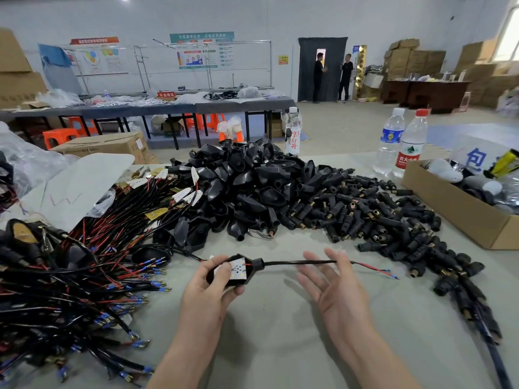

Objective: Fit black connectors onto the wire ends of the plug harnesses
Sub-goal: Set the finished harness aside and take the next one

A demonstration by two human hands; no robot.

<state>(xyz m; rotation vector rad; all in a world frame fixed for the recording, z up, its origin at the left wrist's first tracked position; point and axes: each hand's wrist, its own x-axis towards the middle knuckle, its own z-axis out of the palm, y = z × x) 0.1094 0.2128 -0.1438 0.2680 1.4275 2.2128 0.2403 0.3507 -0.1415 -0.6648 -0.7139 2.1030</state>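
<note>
The housing [233, 272] you hold is smooth black plastic, slightly glossy, like the shells [247, 186] in the pile. The connectors [365, 214] look matt black with brass-coloured metal inside. Your table [280, 318] is matt grey, the box [455, 211] brown cardboard

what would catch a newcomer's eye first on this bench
The big heap of black shells sits mid-table, small black connectors spilling to its right. A tangle of red-and-black wire harnesses fills the left. In front, the left hand grips one board-fitted shell, its cable lying across the open right hand.
</note>
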